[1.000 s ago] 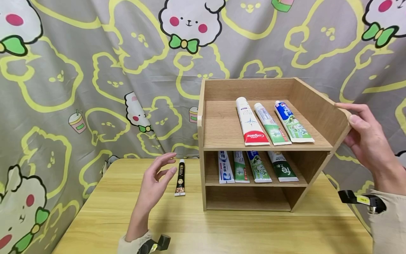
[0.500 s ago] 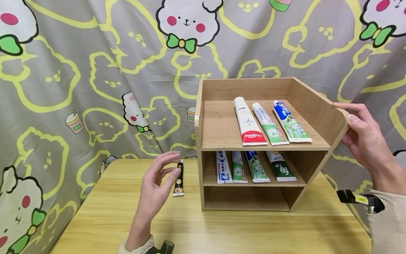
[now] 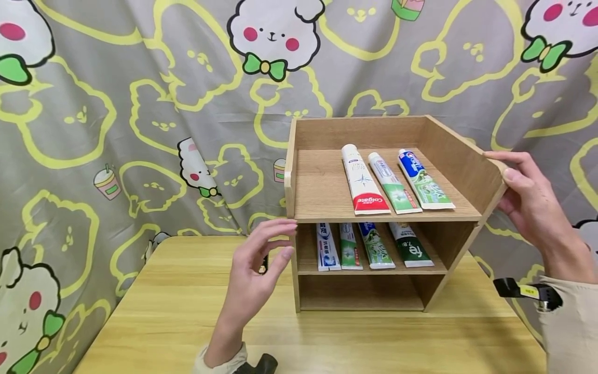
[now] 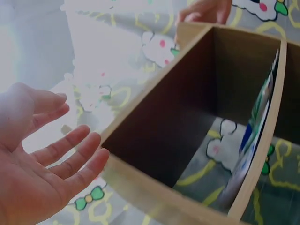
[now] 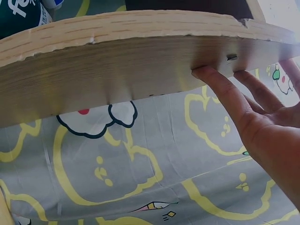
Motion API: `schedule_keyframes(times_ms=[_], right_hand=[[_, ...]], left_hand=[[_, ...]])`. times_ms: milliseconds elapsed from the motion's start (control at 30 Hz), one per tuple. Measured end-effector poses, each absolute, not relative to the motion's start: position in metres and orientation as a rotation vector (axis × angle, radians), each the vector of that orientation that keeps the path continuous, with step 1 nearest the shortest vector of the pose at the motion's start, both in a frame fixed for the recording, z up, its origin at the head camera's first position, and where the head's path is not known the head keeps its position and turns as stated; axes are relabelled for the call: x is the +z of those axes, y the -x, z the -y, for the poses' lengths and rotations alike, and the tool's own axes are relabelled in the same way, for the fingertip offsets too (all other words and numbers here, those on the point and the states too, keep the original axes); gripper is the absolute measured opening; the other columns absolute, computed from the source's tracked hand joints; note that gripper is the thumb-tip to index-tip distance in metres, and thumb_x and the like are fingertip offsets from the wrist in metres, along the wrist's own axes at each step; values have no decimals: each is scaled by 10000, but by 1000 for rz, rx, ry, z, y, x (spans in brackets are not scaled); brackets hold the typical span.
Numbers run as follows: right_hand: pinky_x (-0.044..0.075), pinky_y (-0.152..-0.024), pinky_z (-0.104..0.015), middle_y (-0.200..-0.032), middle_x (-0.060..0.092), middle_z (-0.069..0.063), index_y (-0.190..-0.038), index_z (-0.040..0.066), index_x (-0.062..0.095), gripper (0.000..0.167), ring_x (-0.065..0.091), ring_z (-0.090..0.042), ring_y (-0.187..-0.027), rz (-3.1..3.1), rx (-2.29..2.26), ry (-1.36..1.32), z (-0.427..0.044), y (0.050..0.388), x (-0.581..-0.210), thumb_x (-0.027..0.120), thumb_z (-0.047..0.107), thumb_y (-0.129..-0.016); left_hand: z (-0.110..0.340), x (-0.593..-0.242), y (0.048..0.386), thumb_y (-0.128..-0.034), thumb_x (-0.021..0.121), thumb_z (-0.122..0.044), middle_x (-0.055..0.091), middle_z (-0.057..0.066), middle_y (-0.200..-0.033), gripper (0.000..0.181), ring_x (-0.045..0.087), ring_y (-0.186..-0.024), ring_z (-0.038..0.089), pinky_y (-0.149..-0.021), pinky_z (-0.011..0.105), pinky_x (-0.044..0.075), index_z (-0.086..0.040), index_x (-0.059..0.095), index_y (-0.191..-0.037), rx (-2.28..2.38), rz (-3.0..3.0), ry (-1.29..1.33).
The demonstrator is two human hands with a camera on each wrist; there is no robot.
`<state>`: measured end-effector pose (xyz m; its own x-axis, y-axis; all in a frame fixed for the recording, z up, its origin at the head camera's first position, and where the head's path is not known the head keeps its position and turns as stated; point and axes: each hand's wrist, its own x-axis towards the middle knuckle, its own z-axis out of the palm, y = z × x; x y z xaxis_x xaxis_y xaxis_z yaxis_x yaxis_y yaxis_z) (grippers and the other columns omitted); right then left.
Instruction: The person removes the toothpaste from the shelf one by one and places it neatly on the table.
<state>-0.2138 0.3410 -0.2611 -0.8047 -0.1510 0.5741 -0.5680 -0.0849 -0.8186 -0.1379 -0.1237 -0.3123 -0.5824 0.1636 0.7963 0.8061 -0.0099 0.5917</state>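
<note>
A three-level wooden shelf unit (image 3: pixel 322 156) stands on the table. My right hand (image 3: pixel 537 208) holds its right side panel near the front top corner, with the thumb at the front edge and fingertips against the outer face (image 5: pixel 154 65). My left hand (image 3: pixel 254 272), fingers loosely bent and holding nothing, is by the unit's left front edge; contact there cannot be told. Behind it, a black tube (image 3: pixel 263 266) is mostly hidden. On the top level lie a red-and-white Colgate toothpaste tube (image 3: pixel 364 182), a white-and-green tube (image 3: pixel 394 184) and a blue-and-green tube (image 3: pixel 425 179).
Several toothpaste tubes lie on the middle level, among them a dark green one (image 3: pixel 411 246) at the right. Beneath is the bottom level (image 3: pixel 362 293). The wooden table (image 3: pixel 163 311) extends left and forward. A grey patterned curtain (image 3: pixel 210 78) hangs close behind.
My left hand has moved right, from beside the black tube to the unit's left front edge, and now covers most of that tube. My right hand keeps its hold on the panel.
</note>
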Motion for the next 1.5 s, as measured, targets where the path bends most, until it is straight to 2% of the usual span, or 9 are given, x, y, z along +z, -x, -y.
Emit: schedule_keyframes(times_ms=[333,600,900,1100,1267,1500], right_hand=[[587,-750,-236,-1410,400,-124,-1504,9,421,443,563,-216,-1037,1862,1997,-887,-344,217,-257,312,-15,-1075],[592,-680,-199,-1408,478,-94,-1482,15,478,449,649,-156,-936,1961,1878,-886,-352,216,-251,350,-59,-1058],[607,-677,-252,-1403,536,-137,-1457,-50,440,466,682,-196,-956,1865,2066,-1013,-356,218,-247,247,-114,-1037],[605,-671,-235,-1412,539,-127,-1419,-38,466,400,690,-172,-947,1933,1962,-950,-354,217,-241,323,-89,-1049],[615,-673,-265,-1420,556,-124,-1405,-55,472,413,703,-190,-982,1869,2041,-1015,-355,218,-242,284,-121,-1042],[622,-686,-287,-1403,544,-139,-1409,-64,467,441,692,-210,-988,1811,2098,-1072,-353,220,-245,243,-133,-1036]], left_hand=[[98,-306,136,-928,646,143,621,159,-1314,360,595,-1218,318,-947,448,566,-14,667,-1251,-1652,1751,1072],[85,-297,137,-947,654,98,619,148,-1314,335,604,-1202,281,-940,406,573,-27,668,-1258,-1632,1755,1121],[71,-282,144,-971,661,26,609,161,-1333,296,597,-1231,230,-1001,400,543,-1,661,-1266,-1611,1801,1112],[64,-270,154,-982,664,-14,609,124,-1344,291,578,-1255,194,-1015,392,534,-16,667,-1272,-1598,1825,1081],[60,-264,160,-984,682,-61,611,49,-1345,296,569,-1256,152,-1004,370,542,-51,675,-1280,-1574,1884,1039],[49,-249,169,-996,685,-137,605,8,-1330,311,582,-1208,236,-981,343,546,-97,671,-1304,-1453,2072,927]])
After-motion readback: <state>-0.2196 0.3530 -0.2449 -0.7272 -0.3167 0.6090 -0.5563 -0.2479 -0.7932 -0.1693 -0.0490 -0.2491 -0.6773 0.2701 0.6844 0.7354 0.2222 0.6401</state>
